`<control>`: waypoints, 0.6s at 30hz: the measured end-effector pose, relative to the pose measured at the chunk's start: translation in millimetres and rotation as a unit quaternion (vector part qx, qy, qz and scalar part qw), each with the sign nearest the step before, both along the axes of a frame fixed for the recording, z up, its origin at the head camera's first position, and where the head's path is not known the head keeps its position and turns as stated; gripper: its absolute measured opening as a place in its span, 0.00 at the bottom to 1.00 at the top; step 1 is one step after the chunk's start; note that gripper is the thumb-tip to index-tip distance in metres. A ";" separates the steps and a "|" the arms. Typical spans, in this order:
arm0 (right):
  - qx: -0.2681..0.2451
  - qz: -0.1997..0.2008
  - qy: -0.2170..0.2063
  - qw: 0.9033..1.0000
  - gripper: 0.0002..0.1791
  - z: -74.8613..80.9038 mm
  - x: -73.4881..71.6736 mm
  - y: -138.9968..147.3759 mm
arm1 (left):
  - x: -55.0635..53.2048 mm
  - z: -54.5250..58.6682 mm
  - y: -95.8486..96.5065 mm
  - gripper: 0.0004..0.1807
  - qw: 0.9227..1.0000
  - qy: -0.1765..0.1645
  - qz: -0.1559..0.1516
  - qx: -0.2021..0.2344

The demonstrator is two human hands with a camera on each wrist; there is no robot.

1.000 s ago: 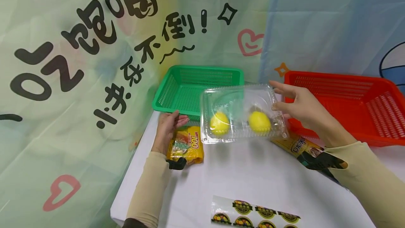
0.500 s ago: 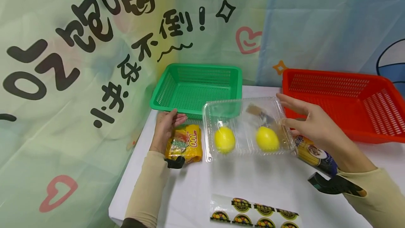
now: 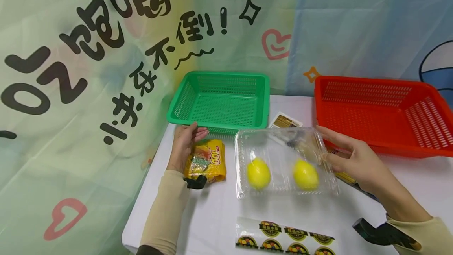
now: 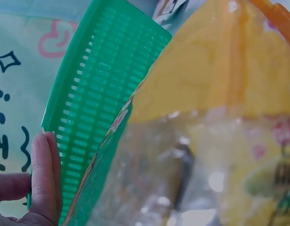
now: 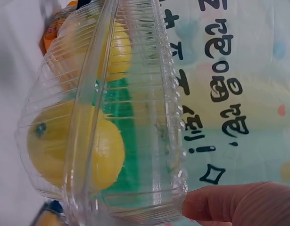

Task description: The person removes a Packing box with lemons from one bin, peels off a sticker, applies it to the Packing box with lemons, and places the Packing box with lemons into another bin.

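Observation:
A clear plastic clamshell box [image 3: 279, 143] with two lemons, the left lemon [image 3: 258, 173] and the right lemon [image 3: 306, 174], is held tilted over the table. My right hand [image 3: 357, 160] pinches its right end; in the right wrist view the thumb [image 5: 220, 202] presses on its edge. The lid looks closed. At the front left corner of the green basket [image 3: 226, 125], my left hand [image 3: 184, 145] holds the rim, its fingers [image 4: 43, 174] lying along the outer wall. Just below that hand lies a yellow snack bag [image 3: 209, 160], large in the left wrist view.
A red basket [image 3: 368, 125] stands at the back right. Behind the box lies a flat brown-and-white packet [image 3: 284, 122]. A long package [image 3: 348, 178] is partly hidden under my right hand. A sheet of round stickers [image 3: 283, 239] lies at the front. A printed cloth [image 3: 88, 129] hangs behind.
My right hand has brought the clamshell box down and nearer, slightly to the right, away from the green basket. The flat packet behind it now shows more. My left hand has stayed at the basket.

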State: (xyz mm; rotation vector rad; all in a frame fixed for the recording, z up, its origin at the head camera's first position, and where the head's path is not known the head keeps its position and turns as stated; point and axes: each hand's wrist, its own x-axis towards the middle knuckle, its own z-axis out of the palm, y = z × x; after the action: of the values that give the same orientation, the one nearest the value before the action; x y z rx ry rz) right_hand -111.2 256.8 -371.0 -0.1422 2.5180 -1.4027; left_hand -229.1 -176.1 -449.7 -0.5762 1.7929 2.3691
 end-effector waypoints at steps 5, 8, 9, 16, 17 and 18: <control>-0.007 -0.024 -0.006 1.000 0.40 -18.7 10.2 2.6 | 0.6 0.9 -0.1 0.18 1.000 -0.002 0.000 -0.004; -0.006 -0.033 -0.003 0.999 0.40 -28.7 13.3 2.5 | 1.3 1.1 -1.2 0.18 1.000 0.004 -0.003 -0.003; -0.009 -0.035 -0.005 0.999 0.40 -31.1 13.8 2.5 | 1.4 1.2 -1.4 0.18 1.000 0.006 -0.004 -0.003; -0.019 -0.048 -0.026 0.998 0.40 -42.5 16.7 0.2 | 1.3 1.6 -1.0 0.19 1.000 0.007 -0.009 -0.005; -0.016 -0.051 -0.027 0.998 0.40 -43.8 17.1 -0.4 | 1.2 1.6 -0.9 0.19 1.000 0.006 -0.009 -0.005; -0.012 -0.053 -0.028 0.998 0.40 -45.0 17.5 -1.0 | 1.1 1.6 -0.9 0.19 1.000 0.006 -0.010 -0.005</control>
State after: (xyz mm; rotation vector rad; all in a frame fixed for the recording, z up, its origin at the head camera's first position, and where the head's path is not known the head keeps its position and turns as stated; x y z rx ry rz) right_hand -93.8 255.8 -416.0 0.0258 2.4968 -1.4565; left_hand -227.9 -177.0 -448.1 -0.5451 1.8086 2.3569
